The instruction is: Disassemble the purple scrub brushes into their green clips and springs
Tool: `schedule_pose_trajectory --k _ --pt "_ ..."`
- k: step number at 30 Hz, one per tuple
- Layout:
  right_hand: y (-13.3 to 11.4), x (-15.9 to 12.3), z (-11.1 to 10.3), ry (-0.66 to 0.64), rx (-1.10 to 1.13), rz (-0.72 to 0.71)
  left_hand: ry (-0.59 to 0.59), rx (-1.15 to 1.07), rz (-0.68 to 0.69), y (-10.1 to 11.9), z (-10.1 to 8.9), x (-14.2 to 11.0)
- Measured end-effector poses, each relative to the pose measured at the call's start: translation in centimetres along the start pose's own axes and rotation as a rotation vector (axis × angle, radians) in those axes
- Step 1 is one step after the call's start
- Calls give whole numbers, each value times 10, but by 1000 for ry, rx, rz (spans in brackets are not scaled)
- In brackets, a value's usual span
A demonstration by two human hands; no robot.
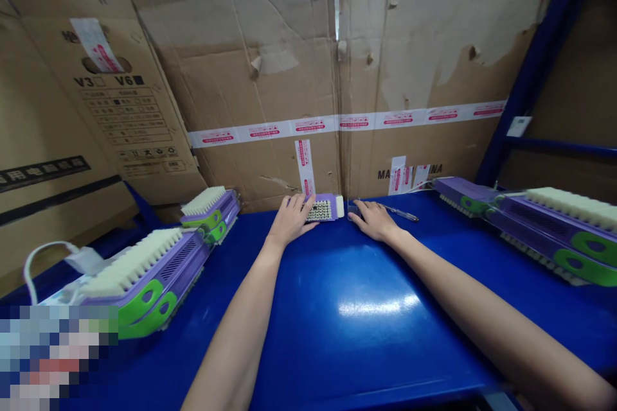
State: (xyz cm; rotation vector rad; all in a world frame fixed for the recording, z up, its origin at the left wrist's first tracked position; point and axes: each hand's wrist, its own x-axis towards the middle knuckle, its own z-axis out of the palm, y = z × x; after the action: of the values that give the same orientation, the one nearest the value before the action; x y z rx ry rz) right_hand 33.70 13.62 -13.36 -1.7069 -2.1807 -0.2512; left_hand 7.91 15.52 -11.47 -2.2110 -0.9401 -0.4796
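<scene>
At the back middle of the blue table, my left hand grips the left end of a small purple block, its fingers over the back and its thumb along the front. Pale, bristle-like nubs with dark gaps cover the block's face, and a cream cap sits on its right end. Just to the right, my right hand lies low on the table with fingers apart. Its fingertips touch or partly cover a small clear plastic piece; the contact is hard to make out. A thin screwdriver-like tool lies beyond that hand.
Purple and green units with cream bristle pads stand stacked at the left and the right. A white plug with a cable is at the far left. Cardboard sheets wall the back of the blue table.
</scene>
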Motion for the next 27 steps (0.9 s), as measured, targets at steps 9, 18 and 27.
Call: schedule_pose_trajectory --k 9,18,27 --pt "1 0 3 131 -5 -44 28 47 36 2 -1 -2" --pt "2 9 1 207 -42 -129 13 -62 46 -1 -3 5" --pt "13 13 -8 112 -1 -223 -207 -189 -52 -6 -8 26"
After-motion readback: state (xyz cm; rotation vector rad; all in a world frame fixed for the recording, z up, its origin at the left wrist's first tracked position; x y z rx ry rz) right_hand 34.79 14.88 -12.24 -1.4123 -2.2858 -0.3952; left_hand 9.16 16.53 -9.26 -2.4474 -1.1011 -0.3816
